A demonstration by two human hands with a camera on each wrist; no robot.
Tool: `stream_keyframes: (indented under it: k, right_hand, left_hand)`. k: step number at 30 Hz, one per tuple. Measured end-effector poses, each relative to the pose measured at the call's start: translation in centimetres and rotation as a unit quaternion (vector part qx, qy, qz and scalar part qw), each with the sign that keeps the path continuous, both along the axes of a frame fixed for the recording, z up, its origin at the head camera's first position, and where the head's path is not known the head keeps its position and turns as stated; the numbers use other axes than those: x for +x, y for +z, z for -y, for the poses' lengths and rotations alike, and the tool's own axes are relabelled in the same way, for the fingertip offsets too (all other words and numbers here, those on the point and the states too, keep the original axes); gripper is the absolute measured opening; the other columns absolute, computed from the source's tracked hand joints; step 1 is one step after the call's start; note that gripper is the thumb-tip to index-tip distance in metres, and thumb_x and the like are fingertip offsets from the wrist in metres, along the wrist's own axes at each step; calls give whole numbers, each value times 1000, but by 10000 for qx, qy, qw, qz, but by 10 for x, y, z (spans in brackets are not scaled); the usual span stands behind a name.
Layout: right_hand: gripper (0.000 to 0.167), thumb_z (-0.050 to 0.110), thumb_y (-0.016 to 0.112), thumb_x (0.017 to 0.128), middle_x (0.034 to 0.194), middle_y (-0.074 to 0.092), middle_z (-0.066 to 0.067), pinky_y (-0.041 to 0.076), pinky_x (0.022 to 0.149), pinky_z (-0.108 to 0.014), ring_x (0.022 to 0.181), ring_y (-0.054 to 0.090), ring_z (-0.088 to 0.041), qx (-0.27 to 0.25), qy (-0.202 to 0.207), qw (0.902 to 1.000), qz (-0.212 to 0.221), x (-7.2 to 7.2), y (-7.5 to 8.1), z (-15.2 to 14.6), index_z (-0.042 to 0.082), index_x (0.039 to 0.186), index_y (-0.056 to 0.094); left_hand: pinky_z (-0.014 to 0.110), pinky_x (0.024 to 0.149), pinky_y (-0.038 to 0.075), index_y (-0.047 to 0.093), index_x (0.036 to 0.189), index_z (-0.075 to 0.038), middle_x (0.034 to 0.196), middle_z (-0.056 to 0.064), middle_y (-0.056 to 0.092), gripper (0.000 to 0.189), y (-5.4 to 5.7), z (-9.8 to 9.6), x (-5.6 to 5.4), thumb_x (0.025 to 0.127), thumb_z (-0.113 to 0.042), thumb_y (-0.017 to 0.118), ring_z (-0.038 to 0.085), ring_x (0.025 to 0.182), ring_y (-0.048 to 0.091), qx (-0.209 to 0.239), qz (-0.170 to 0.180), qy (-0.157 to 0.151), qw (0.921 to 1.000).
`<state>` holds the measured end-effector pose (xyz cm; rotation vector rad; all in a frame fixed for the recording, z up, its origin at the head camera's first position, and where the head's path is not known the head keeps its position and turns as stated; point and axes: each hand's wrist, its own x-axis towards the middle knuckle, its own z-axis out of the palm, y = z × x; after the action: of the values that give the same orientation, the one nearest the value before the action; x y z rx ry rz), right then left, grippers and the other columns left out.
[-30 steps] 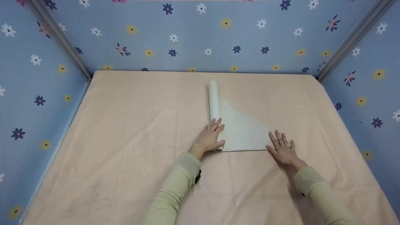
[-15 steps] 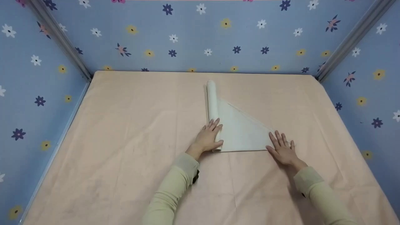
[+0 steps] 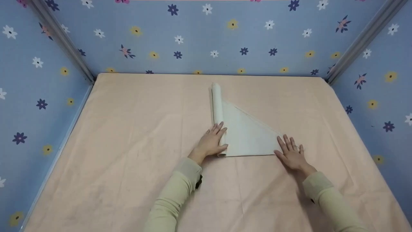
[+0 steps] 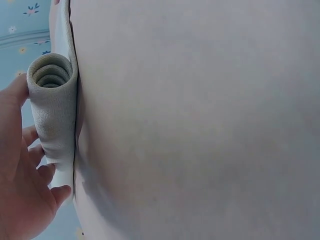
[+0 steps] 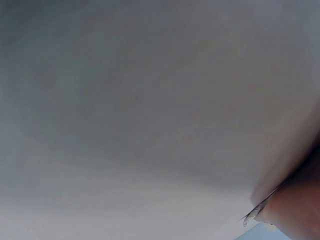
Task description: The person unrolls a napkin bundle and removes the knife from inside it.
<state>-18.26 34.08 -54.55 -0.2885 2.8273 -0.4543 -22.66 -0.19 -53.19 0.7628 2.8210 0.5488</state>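
A pale, partly rolled cloth [image 3: 249, 133] lies on the table, its flat part tapering to a corner on the right. Along its left side runs the rolled part [image 3: 216, 100]; the left wrist view shows the roll's end [image 4: 51, 71] with several layers coiled inside. My left hand [image 3: 209, 141] rests across the near half of the roll, fingers fairly straight and touching it, thumb near its close end. My right hand [image 3: 291, 154] presses flat on the cloth's right corner with fingers spread, hiding part of that corner. In the right wrist view only a blurred bit of hand [image 5: 295, 210] shows.
A peach-coloured cover [image 3: 145, 129] with faint creases spreads over the table. Blue flowered panels [image 3: 206, 42] stand behind and at both sides, with grey metal posts [image 3: 61, 38] at the back corners.
The roll has shifted slightly left with my left hand on it, and the flat part of the cloth has widened a little. My right hand has stayed in place.
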Motion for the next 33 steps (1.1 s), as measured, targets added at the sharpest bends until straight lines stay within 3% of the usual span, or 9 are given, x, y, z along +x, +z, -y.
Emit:
stream_keyframes:
  k: [7,14,21,33]
  right_hand:
    - [65,47,27,94,146,-5,-18,-12,96,-60,131,-9,-38,-30,-11,10000,-25,0,-1,0,9,143,7]
    - [65,51,24,92,147,-10,-14,-18,94,-59,131,-13,-34,-399,131,9985,-363,3,-5,-2,20,144,0]
    - [66,47,27,94,146,-6,-19,-13,96,-60,131,-10,-37,-68,5,9999,-86,0,-2,-1,9,143,6]
    - [65,46,27,94,146,-6,-19,-12,95,-61,131,-9,-38,-32,12,10000,-38,0,-1,0,9,143,6]
  left_hand:
    - [42,105,16,23,141,-13,148,5,8,68,3,5,1,86,-44,48,23,134,7,72,162,45,9998]
    - [42,105,16,22,142,-13,148,5,7,69,5,11,0,86,-46,47,23,134,8,48,252,35,9997]
    - [41,106,15,23,142,-13,148,4,8,69,5,16,1,86,-45,49,22,134,8,175,340,66,9992]
    - [39,107,13,21,142,-14,148,3,7,71,5,26,0,86,-45,49,20,134,5,256,437,21,9987]
